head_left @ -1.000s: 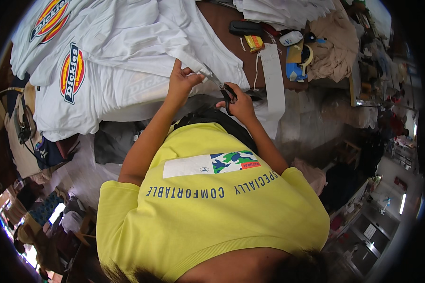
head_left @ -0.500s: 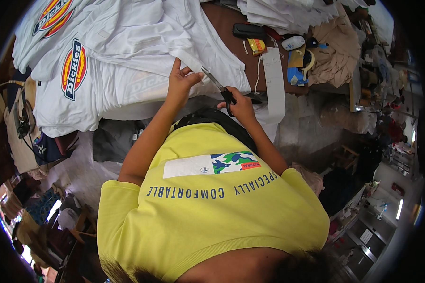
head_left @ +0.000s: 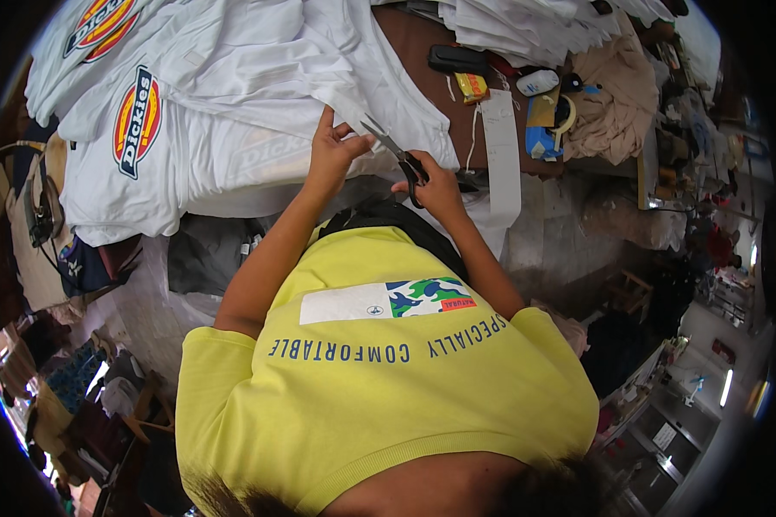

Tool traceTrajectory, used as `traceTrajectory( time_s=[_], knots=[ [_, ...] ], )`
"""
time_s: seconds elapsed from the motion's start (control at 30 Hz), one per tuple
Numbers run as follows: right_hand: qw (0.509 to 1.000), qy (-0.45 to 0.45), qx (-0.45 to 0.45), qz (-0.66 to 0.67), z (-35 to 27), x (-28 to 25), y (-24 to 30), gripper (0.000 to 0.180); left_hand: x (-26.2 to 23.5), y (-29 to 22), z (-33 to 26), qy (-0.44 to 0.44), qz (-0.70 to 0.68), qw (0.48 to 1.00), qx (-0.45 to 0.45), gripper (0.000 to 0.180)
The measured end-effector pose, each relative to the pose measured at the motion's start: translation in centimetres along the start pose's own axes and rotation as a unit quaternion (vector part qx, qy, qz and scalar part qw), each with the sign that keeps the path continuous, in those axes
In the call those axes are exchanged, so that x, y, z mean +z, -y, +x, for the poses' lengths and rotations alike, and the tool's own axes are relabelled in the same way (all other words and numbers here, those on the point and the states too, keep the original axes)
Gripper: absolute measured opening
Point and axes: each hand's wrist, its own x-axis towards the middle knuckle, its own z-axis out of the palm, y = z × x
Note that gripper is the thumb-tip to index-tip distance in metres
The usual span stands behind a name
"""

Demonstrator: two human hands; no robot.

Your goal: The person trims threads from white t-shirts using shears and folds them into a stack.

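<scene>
My right hand [head_left: 437,187] grips a pair of scissors [head_left: 389,145] by the black handles, its metal blades reaching up and left. The blade tips lie at the edge of a white T-shirt [head_left: 310,73], close to the fingers of my left hand [head_left: 336,152]. That hand is closed in a pinch on the shirt's edge and lifts it a little toward me. More white T-shirts with a red, yellow and dark blue printed emblem [head_left: 137,122] are spread to the left. The right fingers are partly hidden behind the handles.
On the brown tabletop [head_left: 409,43] at the right lie a black case [head_left: 457,59], a yellow packet [head_left: 472,87], a long white paper strip [head_left: 500,146] and a tape roll [head_left: 564,114]. Beige cloth [head_left: 612,95] is heaped beyond them. Dark grey fabric [head_left: 205,257] hangs below the table edge.
The scissors have moved slightly up and left, and their blades are now parted at the shirt's edge. My left hand keeps its pinch almost in place.
</scene>
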Motion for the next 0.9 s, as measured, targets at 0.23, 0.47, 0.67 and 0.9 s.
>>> traceTrajectory(
  time_s=[0.23, 0.47, 0.67, 0.9],
  knots=[
    [0.999, -0.028, -0.026, -0.002, -0.3, 0.3, -0.6, 0.06, -0.3, -0.4, 0.2, -0.006, -0.042, 0.999, 0.003, 0.073],
    [0.998, -0.017, -0.042, -0.053, 1.2, -0.2, 1.6, 0.066, -1.0, 0.3, 0.4, -0.002, -0.021, 1.0, 0.009, 0.078],
    [1.0, -0.012, -0.02, -0.011, 0.5, 0.5, -0.6, 0.066, -0.7, -0.6, 0.6, -0.024, -0.042, 0.999, 0.005, 0.079],
    [0.999, 0.009, -0.01, -0.041, 0.7, -0.2, 1.1, 0.068, -1.4, -0.5, 0.8, -0.012, -0.033, 0.999, -0.003, 0.078]
  ],
)
